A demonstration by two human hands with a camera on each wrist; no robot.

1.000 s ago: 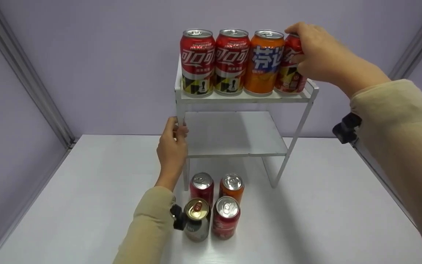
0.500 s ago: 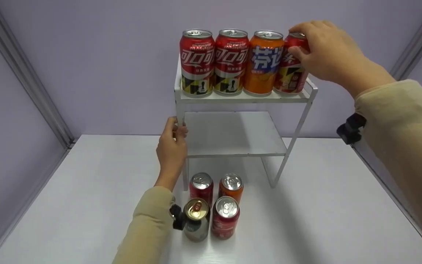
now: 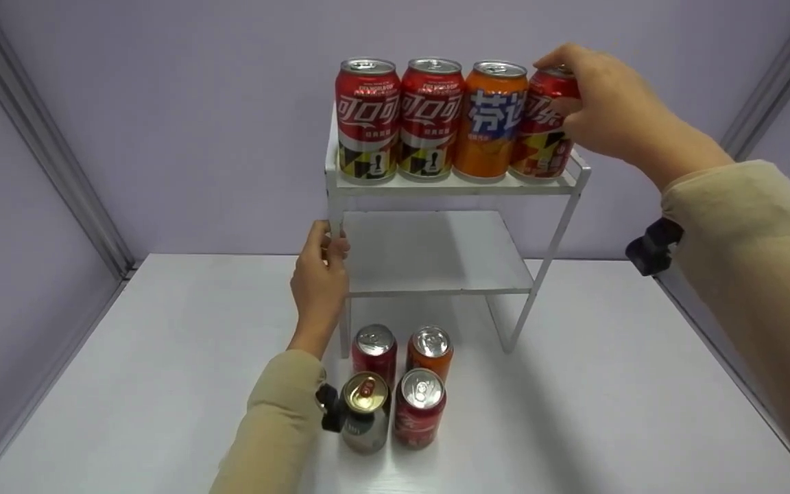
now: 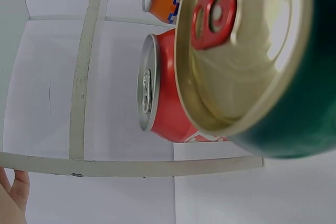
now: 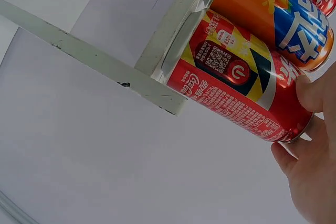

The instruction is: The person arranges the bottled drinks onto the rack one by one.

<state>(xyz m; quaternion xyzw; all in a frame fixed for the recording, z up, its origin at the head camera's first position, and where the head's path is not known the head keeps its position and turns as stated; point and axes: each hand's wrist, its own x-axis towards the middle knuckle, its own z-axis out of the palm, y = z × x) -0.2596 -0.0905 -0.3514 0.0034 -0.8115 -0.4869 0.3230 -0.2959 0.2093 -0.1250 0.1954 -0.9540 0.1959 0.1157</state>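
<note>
My right hand (image 3: 607, 103) grips the upper part of a red Coca-Cola can (image 3: 542, 137) at the right end of the rack's top shelf. In the right wrist view, thumb and fingers are around the top of that Coca-Cola can (image 5: 236, 77), which stands on the shelf beside an orange Fanta can (image 3: 491, 127). Left of the Fanta are two more red Coca-Cola cans (image 3: 367, 123), upright in the same row. My left hand (image 3: 321, 281) holds the left front post of the white rack (image 3: 436, 186); in the left wrist view only some fingers (image 4: 20, 187) show.
On the white table (image 3: 182, 357), before the rack, stand a gold-topped can (image 3: 366, 418), a red can (image 3: 419, 415), another red can (image 3: 374, 350) and an orange can (image 3: 431, 350). The rack's lower shelf (image 3: 436, 254) sits between. Walls enclose the back and sides.
The rightmost can has turned, and more of its white lettering faces front. My right hand loosened, shifted right, then came back around the can. The left hand stays on the post.
</note>
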